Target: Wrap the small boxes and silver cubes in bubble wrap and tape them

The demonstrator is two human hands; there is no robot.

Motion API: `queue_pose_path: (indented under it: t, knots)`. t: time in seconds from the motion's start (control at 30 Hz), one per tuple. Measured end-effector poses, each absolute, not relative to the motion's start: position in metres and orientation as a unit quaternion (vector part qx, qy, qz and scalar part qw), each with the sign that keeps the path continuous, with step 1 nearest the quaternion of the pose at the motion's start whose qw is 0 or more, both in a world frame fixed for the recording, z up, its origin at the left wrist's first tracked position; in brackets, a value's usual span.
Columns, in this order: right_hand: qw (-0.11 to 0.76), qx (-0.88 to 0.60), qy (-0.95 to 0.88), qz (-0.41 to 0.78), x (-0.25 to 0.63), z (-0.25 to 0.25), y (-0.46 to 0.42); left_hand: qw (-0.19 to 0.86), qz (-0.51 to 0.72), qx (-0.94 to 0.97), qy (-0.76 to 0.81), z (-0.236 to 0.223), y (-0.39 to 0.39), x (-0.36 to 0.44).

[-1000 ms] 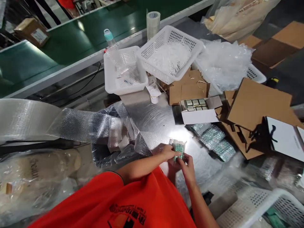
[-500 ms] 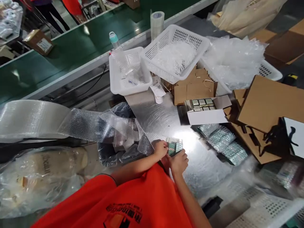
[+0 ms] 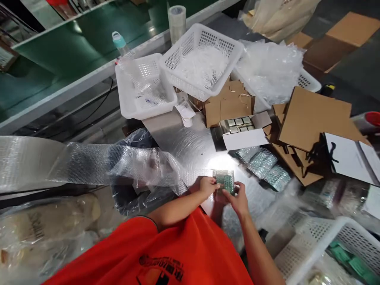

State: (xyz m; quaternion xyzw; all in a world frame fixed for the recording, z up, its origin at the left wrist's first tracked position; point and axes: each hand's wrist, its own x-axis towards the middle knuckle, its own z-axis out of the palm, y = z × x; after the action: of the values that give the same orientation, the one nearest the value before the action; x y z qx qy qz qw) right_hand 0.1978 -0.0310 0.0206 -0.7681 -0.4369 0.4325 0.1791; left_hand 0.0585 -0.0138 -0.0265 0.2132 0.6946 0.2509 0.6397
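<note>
A small flat green pack in clear bubble wrap (image 3: 226, 183) is held low over the metal table. My left hand (image 3: 208, 186) grips its left side, fingers closed on the edge. At its lower right corner, my right hand (image 3: 240, 201) pinches it between thumb and fingers. What lies inside the wrap is too blurred to name. A bubble wrap strip (image 3: 148, 164) runs from the left up to my left hand. Several similar wrapped green packs (image 3: 261, 163) lie to the right, below a white open box (image 3: 246, 139) of small square silvery pieces.
The bubble wrap roll (image 3: 26, 162) is at the left, above a plastic-covered bundle (image 3: 50, 217). White baskets (image 3: 169, 105) stand at the back beside a tape stack (image 3: 177, 23). Cardboard sheets (image 3: 314, 114) lie right; another basket (image 3: 314, 253) stands at lower right.
The camera view has shifted, so the surroundings appear further left. My right hand has moved from below the pack to its right side, with its fingers spread more around the corner.
</note>
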Motion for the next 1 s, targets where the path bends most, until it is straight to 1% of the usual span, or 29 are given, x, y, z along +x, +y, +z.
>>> queue_pose_path:
  t: [0.13,0.2,0.3,0.37,0.53,0.6,0.67,0.73,0.8,0.9,1.0]
  knots:
    - [0.227,-0.759,-0.453,0.409,0.194,0.01,-0.032,0.645,0.229,0.225,0.694,-0.027,-0.012,0.055]
    - [0.23,-0.758,-0.463,0.397,0.189,0.005,-0.034,0.631,0.216,0.243,0.705,-0.025,-0.012,0.05]
    - [0.187,-0.753,-0.5,0.384,0.18,0.006,-0.036,0.606,0.192,0.274,0.722,-0.024,-0.012,0.044]
    - [0.146,-0.752,-0.536,0.355,0.171,0.012,-0.037,0.592,0.177,0.293,0.73,-0.022,-0.012,0.039]
    - [0.018,-0.766,-0.602,0.227,0.13,0.034,-0.043,0.541,0.17,0.361,0.741,-0.008,-0.017,0.024]
    - [-0.039,-0.763,-0.622,0.173,0.112,0.042,-0.046,0.487,0.173,0.451,0.727,0.001,-0.025,0.014]
    - [-0.079,-0.757,-0.636,0.129,0.099,0.047,-0.048,0.398,0.151,0.573,0.701,0.009,-0.036,0.001]
    - [-0.093,-0.753,-0.643,0.109,0.092,0.049,-0.049,0.324,0.1,0.659,0.671,0.012,-0.045,-0.013]
    - [-0.094,-0.751,-0.644,0.111,0.094,0.05,-0.047,0.293,0.052,0.699,0.65,0.009,-0.051,-0.023]
    - [-0.092,-0.76,-0.633,0.111,0.112,0.049,-0.04,0.287,0.022,0.739,0.609,0.0,-0.046,-0.026]
    - [-0.09,-0.778,-0.616,0.084,0.137,0.047,-0.031,0.303,0.014,0.779,0.548,-0.008,-0.032,-0.018]
